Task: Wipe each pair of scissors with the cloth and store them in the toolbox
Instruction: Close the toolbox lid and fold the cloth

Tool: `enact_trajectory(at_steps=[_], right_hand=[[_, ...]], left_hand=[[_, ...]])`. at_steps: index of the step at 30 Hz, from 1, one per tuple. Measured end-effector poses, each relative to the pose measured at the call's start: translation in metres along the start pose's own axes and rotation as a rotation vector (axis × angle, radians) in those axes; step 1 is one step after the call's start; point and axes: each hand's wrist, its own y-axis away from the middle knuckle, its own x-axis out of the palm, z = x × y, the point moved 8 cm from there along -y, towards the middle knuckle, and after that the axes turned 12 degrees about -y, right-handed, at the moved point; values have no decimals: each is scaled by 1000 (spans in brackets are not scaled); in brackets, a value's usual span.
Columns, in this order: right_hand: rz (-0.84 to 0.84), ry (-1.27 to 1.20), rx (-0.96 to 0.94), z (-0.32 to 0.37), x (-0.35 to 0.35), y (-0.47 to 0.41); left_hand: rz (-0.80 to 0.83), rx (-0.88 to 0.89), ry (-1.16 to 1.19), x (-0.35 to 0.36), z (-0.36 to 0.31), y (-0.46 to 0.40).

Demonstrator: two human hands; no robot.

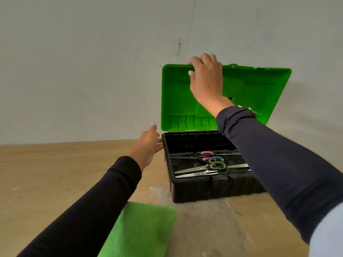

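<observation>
A black toolbox [200,190] stands on the wooden table with its bright green lid [178,97] raised upright. Inside lie three pairs of scissors: one with pink handles [206,153], one with blue handles [216,159] and one with green handles [217,166]. My right hand [206,76] grips the lid's top edge, fingers curled over it. My left hand [148,145] is flat with fingers apart, touching the box's left rear corner. A green cloth [141,230] lies on the table in front, partly under my left forearm.
A pale wall [83,71] rises directly behind the table [46,173] and toolbox. The tabletop has a worn, pale patch [204,219] in front of the box. Both forearms wear dark sleeves.
</observation>
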Motion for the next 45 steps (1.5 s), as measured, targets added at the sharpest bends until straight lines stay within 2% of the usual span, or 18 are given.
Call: enact_trajectory(at_steps=[5,12,18,21,28,32,36,42,45], right_hand=[[-79,-239,-35,18,-55,53],[74,-415,28,34,-91,135],[357,-470,101,35,-85,189],[441,-445,118,36,-80,198],[486,-459,98,44,-83,202],[402,-379,-12,68,-84,207],[328,-390,-86,99,-86,215],[731,-460,76,136,-45,236],[765,-554,223,136,-39,237]], left_hand=[[41,43,33,0,-8,24],[73,98,132,3,-1,54],[72,181,-4,9,0,75],[45,233,-52,12,-4,79],[20,264,-150,8,-5,73],[14,301,-269,1,-7,75],[-107,414,-451,-21,-11,96],[-320,621,-819,-58,0,170],[-423,668,-883,-77,18,194]])
